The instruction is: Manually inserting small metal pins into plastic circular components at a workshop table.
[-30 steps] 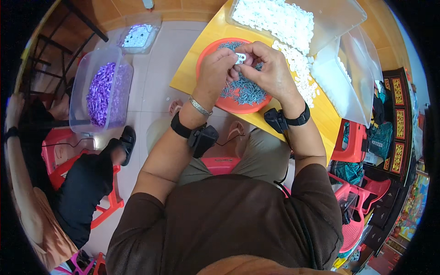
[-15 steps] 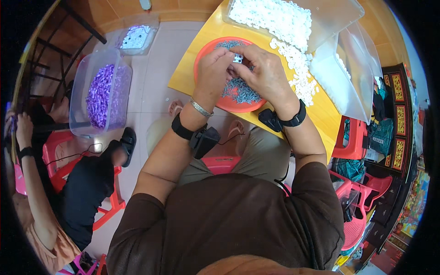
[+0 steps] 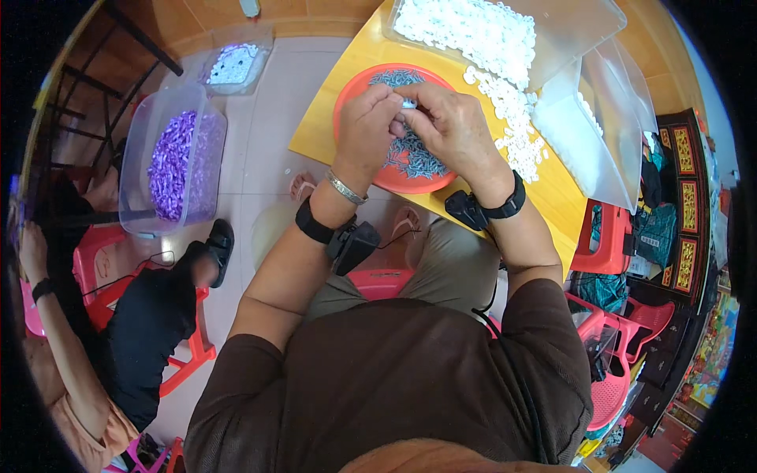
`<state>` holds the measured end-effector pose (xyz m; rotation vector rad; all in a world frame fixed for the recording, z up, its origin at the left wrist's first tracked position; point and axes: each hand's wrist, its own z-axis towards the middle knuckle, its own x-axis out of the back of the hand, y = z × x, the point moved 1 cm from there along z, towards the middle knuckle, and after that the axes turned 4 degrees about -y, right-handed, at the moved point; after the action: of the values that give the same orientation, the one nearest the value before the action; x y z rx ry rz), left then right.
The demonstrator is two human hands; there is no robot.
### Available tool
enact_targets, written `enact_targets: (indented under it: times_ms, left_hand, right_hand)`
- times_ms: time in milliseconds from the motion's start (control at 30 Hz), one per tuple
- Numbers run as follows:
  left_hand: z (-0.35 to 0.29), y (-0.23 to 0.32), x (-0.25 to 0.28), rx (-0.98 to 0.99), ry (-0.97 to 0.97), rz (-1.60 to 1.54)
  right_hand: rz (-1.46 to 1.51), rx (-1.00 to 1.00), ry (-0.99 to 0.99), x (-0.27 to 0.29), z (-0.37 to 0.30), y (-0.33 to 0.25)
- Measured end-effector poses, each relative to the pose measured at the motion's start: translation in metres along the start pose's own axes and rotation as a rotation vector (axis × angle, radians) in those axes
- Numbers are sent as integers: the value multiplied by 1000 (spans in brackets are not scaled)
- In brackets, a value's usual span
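Note:
Both hands meet over a round orange-red basin [image 3: 430,187] that holds many small blue-grey pin-like pieces [image 3: 418,162]. My left hand [image 3: 367,126] is closed, its thumb and fingertips pinching a small white plastic piece [image 3: 408,103]. From the other side, my right hand [image 3: 453,130] pinches the same piece with thumb and index finger. Most of the piece is covered by the fingers. Beside the basin, loose white ring-like pieces [image 3: 516,130] lie on the yellow table [image 3: 315,134].
A clear bin of white pieces [image 3: 465,35] stands at the table's far side, with another clear bin [image 3: 611,150] to the right. A bin of purple pieces [image 3: 175,165] sits on the floor at left. At far left another person's arm [image 3: 67,347] shows beside red stools [image 3: 193,347].
My fingers have closed further over the white piece, so less of it shows and its dark spots are hidden. At left, the other person's arm has shifted lower.

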<state>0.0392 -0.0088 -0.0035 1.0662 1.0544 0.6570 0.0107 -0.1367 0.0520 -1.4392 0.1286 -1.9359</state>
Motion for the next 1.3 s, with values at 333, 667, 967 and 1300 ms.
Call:
enact_targets:
  times_ms: [333,667,967,1300]
  left_hand:
    - [-1,1,0,-40,41,32]
    - [0,8,8,-35,28,-16]
    - [3,6,0,0,23,28]
    - [4,7,4,21,26,81]
  right_hand:
    - [8,41,91,-3,0,4]
    - [-364,-44,645,92,-3,67]
    - [-370,-270,455,130,-20,102]
    - [-401,-586,-238,51,-13,141]
